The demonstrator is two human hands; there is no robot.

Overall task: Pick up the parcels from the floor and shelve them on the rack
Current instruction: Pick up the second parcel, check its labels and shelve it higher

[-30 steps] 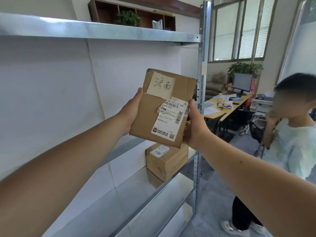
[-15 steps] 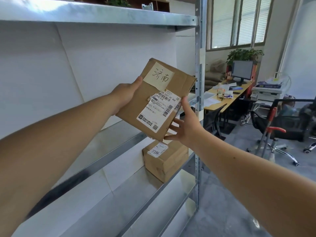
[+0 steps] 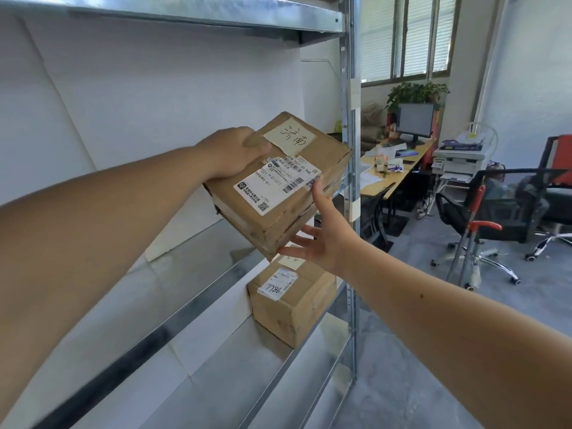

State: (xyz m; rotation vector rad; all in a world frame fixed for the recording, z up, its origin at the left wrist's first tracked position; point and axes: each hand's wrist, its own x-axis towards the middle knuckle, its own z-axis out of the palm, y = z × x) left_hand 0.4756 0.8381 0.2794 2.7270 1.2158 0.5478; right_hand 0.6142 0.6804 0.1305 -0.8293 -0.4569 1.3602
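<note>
A brown cardboard parcel (image 3: pixel 280 187) with a handwritten note and a white shipping label is tilted in the air over the middle shelf of the metal rack (image 3: pixel 348 125). My left hand (image 3: pixel 236 151) grips its far left edge, thumb on top. My right hand (image 3: pixel 322 233) supports its near right corner from below, fingers spread, thumb against the side by the label. A second brown parcel (image 3: pixel 294 301) marked 7786 sits on the lower shelf, right under the held one.
The rack's right upright stands just beyond the held parcel. A white wall backs the shelves. To the right are a desk (image 3: pixel 390 178) with a monitor, a printer (image 3: pixel 461 159), and office chairs (image 3: pixel 501 212) on a grey floor.
The parcel has tipped from nearly upright to lying flatter and moved toward the middle shelf. My right hand slid from its side to under the near corner. The person on the right is gone.
</note>
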